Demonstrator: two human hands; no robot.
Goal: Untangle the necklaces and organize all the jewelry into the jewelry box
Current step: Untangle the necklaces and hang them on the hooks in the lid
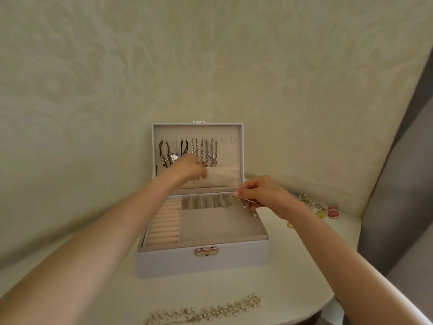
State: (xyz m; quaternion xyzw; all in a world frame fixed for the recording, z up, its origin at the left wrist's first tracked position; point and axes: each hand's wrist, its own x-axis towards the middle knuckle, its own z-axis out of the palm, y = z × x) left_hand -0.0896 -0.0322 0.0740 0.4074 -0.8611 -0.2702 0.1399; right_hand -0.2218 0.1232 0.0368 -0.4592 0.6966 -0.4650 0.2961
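Observation:
A pale lilac jewelry box (178, 263) stands open on the white table, its lid upright against the wall. Several necklaces (206, 152) hang from hooks inside the lid above a fabric pocket (225, 175). My left hand (189, 168) is raised in front of the lid at the pocket's top edge, fingers curled; what it holds is hidden. My right hand (260, 193) hovers over the box's back right corner and pinches a small piece of jewelry with a purple stone (248, 203). The ring rolls (164, 226) and the tray compartments hold nothing.
A pearl necklace (206, 311) lies along the table's front edge. More jewelry (321, 207), including pink pieces, sits in a pile at the right by the wall. A grey curtain (398, 207) hangs at the far right.

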